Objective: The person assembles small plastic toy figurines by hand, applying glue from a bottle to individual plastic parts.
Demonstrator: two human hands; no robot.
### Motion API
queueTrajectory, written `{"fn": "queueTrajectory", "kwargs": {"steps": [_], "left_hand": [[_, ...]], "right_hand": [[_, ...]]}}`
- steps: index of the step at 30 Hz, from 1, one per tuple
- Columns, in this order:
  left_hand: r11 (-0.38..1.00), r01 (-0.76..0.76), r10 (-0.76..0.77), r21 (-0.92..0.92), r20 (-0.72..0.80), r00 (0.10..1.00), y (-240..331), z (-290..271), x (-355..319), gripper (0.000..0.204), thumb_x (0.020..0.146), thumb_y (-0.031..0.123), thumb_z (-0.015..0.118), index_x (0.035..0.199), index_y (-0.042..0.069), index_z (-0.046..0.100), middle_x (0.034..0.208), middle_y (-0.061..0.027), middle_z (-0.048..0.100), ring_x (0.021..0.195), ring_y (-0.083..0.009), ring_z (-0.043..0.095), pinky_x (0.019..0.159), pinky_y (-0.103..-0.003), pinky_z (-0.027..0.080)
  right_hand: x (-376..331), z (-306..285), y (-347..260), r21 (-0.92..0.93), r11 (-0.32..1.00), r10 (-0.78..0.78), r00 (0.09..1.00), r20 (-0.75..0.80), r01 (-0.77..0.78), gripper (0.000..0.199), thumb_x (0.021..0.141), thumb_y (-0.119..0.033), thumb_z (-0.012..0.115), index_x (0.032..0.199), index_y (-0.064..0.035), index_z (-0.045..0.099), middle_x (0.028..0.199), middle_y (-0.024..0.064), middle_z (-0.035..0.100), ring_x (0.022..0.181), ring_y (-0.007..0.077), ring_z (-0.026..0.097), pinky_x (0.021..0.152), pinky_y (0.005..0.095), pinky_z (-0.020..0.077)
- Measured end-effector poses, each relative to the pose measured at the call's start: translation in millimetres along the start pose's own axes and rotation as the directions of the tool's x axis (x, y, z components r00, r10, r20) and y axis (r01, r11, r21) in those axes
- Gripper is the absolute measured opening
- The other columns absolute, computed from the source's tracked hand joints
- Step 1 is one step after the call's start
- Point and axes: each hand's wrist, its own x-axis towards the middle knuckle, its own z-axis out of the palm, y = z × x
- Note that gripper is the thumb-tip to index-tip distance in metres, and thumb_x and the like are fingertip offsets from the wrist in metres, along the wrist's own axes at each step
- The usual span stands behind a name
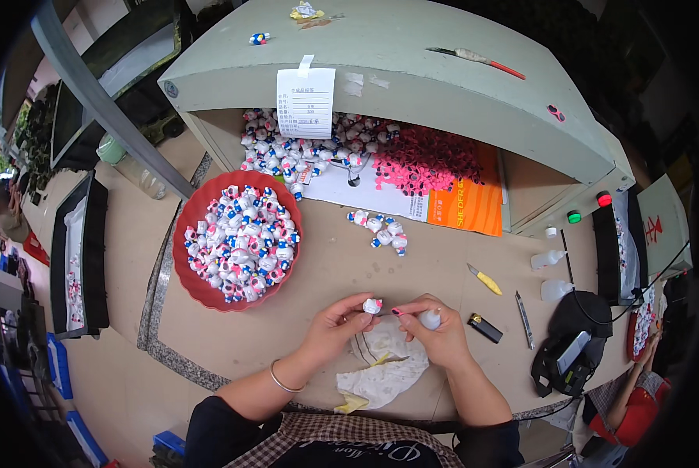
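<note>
My left hand (338, 324) pinches a small white toy figurine (373, 305) with pink on it, between thumb and fingers. Close to its right, my right hand (443, 337) holds a small pink-and-black piece (398, 311) at its fingertips. A small translucent squeeze bottle (430, 318) is also gripped in that right hand. The figurine and the piece are a short gap apart. Beneath the hands lies a crumpled white cloth (388, 382) with yellow patches. Beyond them, several white and blue figurines (381, 232) lie in a loose cluster on the table.
At left stands a red bowl (184, 269) heaped with figurines. A grey-green shelf (381, 74) shelters more figurines and a pile of pink pieces (416, 171). To the right lie a yellow-handled knife (486, 281), a black lighter (485, 327), a metal craft knife (525, 318) and a black bag (572, 339).
</note>
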Motion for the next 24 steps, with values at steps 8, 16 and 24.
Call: {"fn": "queueTrajectory", "kwargs": {"steps": [8, 16, 24], "left_hand": [[0.998, -0.026, 0.024, 0.054, 0.036, 0.999, -1.8, 2.6, -2.7, 0.036, 0.083, 0.001, 0.051, 0.119, 0.002, 0.045, 0.106, -0.0073, 0.055, 0.093, -0.0117, 0.053, 0.081, -0.026, 0.046], [0.984, -0.038, 0.021, 0.176, 0.098, 0.995, -0.6, -3.2, 0.5, 0.035, 0.083, 0.002, 0.053, 0.117, 0.001, 0.047, 0.106, -0.0071, 0.056, 0.094, -0.0116, 0.053, 0.083, -0.026, 0.046], [1.000, 0.014, -0.014, 0.003, 0.100, 0.995, 0.8, -3.1, 1.8, 0.032, 0.085, 0.003, 0.049, 0.116, 0.001, 0.048, 0.111, -0.0111, 0.054, 0.100, -0.0174, 0.053, 0.084, -0.029, 0.046]], "right_hand": [[2.6, 14.0, 7.5, 0.002, 0.976, 0.218, 0.973, 0.073, -0.219, 0.012, 0.078, -0.007, 0.060, 0.084, -0.0009, 0.052, 0.074, 0.0040, 0.057, 0.064, 0.0092, 0.056, 0.051, 0.0218, 0.0466], [7.1, 20.7, 11.4, -0.079, 0.968, 0.237, 0.971, -0.043, -0.240, 0.013, 0.075, -0.001, 0.062, 0.084, -0.0002, 0.052, 0.070, 0.0039, 0.055, 0.058, 0.0087, 0.054, 0.048, 0.0216, 0.0454], [5.3, 16.9, 20.0, -0.057, 0.987, 0.154, 0.988, 0.023, -0.153, 0.023, 0.075, -0.005, 0.063, 0.096, -0.0020, 0.055, 0.077, 0.0021, 0.057, 0.068, 0.0072, 0.056, 0.053, 0.0193, 0.0455]]}}
